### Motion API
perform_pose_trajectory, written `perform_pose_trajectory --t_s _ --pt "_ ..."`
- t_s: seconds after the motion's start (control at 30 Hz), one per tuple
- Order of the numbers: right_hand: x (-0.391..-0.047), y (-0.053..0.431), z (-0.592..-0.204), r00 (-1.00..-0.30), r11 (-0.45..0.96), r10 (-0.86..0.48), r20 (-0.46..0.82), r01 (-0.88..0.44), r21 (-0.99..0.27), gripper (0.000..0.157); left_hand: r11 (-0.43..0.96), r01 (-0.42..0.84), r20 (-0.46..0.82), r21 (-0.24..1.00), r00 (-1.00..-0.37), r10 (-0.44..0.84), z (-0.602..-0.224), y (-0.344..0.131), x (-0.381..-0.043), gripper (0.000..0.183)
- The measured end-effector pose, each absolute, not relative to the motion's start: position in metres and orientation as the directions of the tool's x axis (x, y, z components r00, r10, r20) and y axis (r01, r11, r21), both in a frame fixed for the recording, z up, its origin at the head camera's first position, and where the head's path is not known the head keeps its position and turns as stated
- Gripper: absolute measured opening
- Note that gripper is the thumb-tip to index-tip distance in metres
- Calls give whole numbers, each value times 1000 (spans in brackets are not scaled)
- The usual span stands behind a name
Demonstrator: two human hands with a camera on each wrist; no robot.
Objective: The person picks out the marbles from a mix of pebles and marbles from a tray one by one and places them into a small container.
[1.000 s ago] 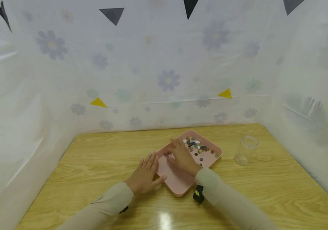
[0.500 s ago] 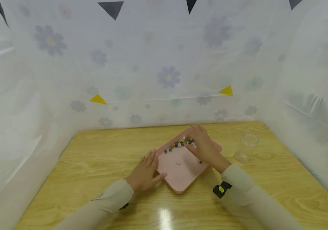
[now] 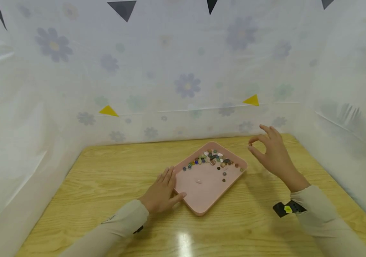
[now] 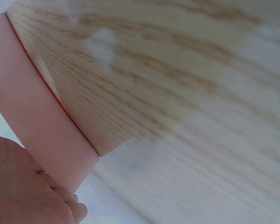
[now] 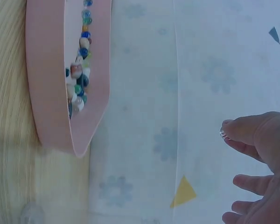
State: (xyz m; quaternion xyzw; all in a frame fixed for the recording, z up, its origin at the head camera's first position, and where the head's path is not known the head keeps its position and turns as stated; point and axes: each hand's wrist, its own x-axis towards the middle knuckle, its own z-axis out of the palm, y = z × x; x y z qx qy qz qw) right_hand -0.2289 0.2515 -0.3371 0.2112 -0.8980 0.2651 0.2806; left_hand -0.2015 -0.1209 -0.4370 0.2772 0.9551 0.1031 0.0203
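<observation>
My right hand [image 3: 274, 157] is raised off the table to the right of the pink tray [image 3: 199, 208]. Its thumb and index finger pinch a small shiny piece, apparently a glass bead [image 5: 223, 134], while the other fingers are spread. Flat against the tray's left side lies my left hand [image 3: 160, 192], fingers straight and thumb over the rim. Colourful beads and small stones [image 3: 213, 157] cluster along the tray's far sides. A pale clear piece [image 3: 198, 181] lies alone near the tray's middle. The left wrist view has the left hand's fingers [image 4: 32, 186] against the tray wall.
A clear glass jar [image 5: 32, 213] stands on the table at the right, mostly hidden behind my right hand in the head view. Pale flowered sheeting [image 3: 151, 78] encloses the wooden table [image 3: 112, 167] at the back and both sides.
My right hand has swept from the tray's left part across to its far side, then up and right, out of the tray with the bead. Several beads now line the far-left side. The left hand stays.
</observation>
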Motion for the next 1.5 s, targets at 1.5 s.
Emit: perform_pose_trajectory --t_s 1.5 --pt "-216 332 -357 -905 938 -91 416 -218 -269 23 818 538 32 204 -839 544 -435 -121 -199 92"
